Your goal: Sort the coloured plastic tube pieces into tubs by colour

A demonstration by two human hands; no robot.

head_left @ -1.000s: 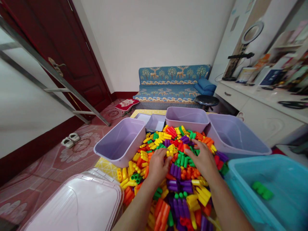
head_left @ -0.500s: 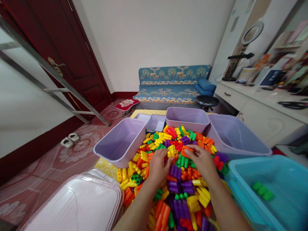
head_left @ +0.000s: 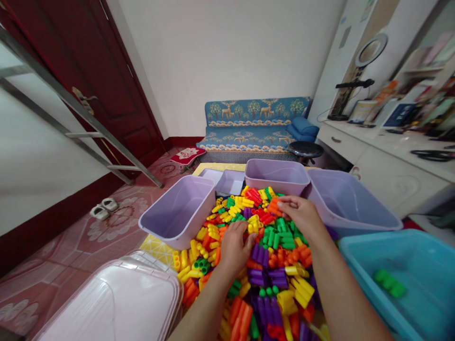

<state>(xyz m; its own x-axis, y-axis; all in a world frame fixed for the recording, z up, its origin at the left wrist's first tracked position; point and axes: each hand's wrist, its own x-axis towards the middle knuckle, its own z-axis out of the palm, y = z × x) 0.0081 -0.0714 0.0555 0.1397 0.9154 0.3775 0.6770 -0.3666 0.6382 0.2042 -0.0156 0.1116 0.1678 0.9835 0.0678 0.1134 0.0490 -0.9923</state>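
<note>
A large heap of plastic building blocks point(head_left: 261, 255) in yellow, orange, red, green and purple covers the table before me. Between the thumb and fingers of my right hand point(head_left: 302, 215) is an orange block point(head_left: 274, 207), over the far right part of the heap. My left hand point(head_left: 234, 248) rests on the middle of the heap with thumb and forefinger apart, beside a yellow block point(head_left: 253, 224); its other fingertips are partly hidden. Several green blocks point(head_left: 280, 237) lie between the two hands.
Lilac bins stand at the left point(head_left: 177, 210), back point(head_left: 277, 173) and right point(head_left: 351, 199). A turquoise bin point(head_left: 398, 246) at the near right holds a green block point(head_left: 390, 283). Clear lids point(head_left: 117, 298) lie at the near left. Small trays point(head_left: 230, 182) sit behind the heap.
My right hand has moved away from me and slightly right, lifting the orange block farther back. Green blocks that it covered now show. My left hand has stayed nearly still.
</note>
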